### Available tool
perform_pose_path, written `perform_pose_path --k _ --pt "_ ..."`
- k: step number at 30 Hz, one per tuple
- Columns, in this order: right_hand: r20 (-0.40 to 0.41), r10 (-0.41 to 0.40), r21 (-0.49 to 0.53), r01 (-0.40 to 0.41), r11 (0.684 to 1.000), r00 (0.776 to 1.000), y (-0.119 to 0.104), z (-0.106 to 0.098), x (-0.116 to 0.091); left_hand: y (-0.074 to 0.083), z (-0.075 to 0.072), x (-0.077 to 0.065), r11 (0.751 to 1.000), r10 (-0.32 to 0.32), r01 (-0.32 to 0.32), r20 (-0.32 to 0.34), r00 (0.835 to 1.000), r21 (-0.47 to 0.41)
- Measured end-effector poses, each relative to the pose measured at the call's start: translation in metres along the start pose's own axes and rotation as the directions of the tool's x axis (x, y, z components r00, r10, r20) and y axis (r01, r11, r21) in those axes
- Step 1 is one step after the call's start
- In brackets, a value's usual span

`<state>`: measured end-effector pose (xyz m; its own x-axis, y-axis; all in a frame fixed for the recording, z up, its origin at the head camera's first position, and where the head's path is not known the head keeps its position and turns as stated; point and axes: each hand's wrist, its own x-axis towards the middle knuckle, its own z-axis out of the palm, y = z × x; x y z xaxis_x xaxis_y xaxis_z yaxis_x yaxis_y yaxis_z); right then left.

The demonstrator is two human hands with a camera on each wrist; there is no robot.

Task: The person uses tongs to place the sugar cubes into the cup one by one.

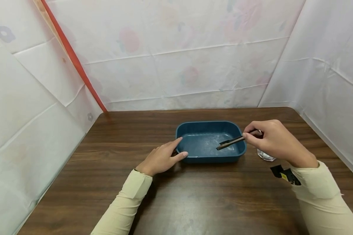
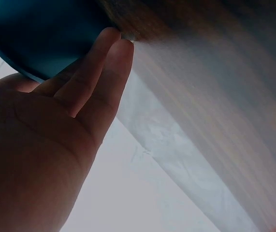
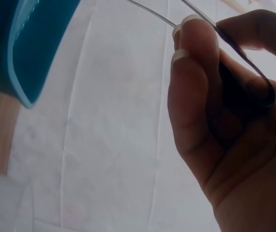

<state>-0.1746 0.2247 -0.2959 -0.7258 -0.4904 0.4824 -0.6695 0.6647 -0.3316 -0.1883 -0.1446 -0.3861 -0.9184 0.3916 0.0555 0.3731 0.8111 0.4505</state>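
My left hand grips the near left corner of a dark blue rectangular basin, thumb and index fingertip at the rim. In the left wrist view the other fingers lie along the outer wall of the basin. Above the basin's right end, my right hand pinches a pair of small dark tongs between thumb and fingers. The tongs' serrated tips are slightly apart and point down over the basin floor. In the right wrist view, the tongs' bent end sits inside the right hand.
A clear faceted container stands right of the basin, partly behind the right hand. A black device sits at the right sleeve cuff. The brown wooden table is bordered by white patterned sheets at the back and sides.
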Motion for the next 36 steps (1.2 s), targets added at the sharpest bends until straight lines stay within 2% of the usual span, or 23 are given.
perform_pose_path --k 10,22,29,36 --pt "0.019 -0.02 0.028 0.019 0.999 1.0 -0.004 0.008 0.002 0.001 -0.001 0.0 1.0 0.001 -0.001 0.001 1.0 -0.007" --pt "0.089 0.022 0.142 -0.035 0.989 0.996 -0.009 0.015 0.0 -0.005 0.001 -0.004 1.0 0.007 -0.007 -0.002 1.0 -0.016" --pt "0.184 0.019 0.258 -0.067 0.964 0.983 -0.017 0.022 0.006 -0.005 -0.001 -0.004 1.0 -0.002 0.002 -0.019 1.0 -0.023" --pt "0.236 0.016 0.278 -0.084 0.957 0.972 -0.023 0.023 0.005 -0.003 -0.002 -0.005 1.0 -0.009 0.009 0.006 1.0 -0.019"
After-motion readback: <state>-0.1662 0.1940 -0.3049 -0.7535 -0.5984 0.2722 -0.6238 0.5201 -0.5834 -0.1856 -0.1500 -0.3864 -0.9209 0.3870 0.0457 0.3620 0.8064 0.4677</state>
